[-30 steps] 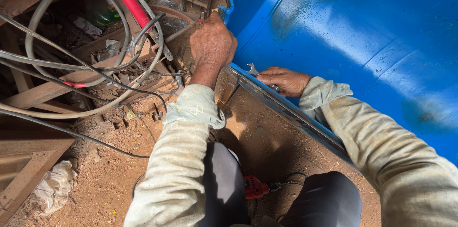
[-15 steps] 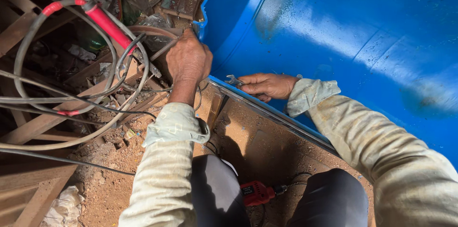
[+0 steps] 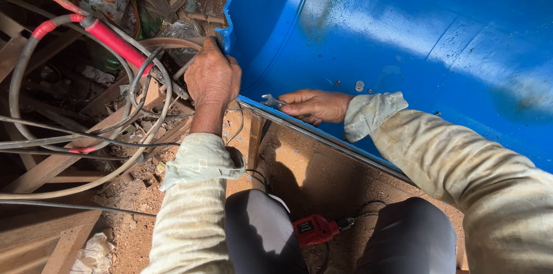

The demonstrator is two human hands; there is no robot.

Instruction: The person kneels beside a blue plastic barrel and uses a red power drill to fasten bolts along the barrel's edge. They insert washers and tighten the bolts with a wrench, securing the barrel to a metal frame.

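crouched on sawdust-strewn ground, i press my right hand (image 3: 315, 106) against the inner wall of a big blue plastic tank (image 3: 403, 32), fingers closed around a small metal spanner (image 3: 272, 101) whose open jaw pokes out to the left along the tank's lower rim. my left hand (image 3: 212, 78) curls over the tank's outer edge, closed on something i cannot make out. the spanner looks light, stiff and a little slick, best pinched mid-shaft; the tank wall seems smooth and likely to flex. a red power drill (image 3: 315, 229) lies between my knees, and grey cables (image 3: 86, 136) loop to the left.
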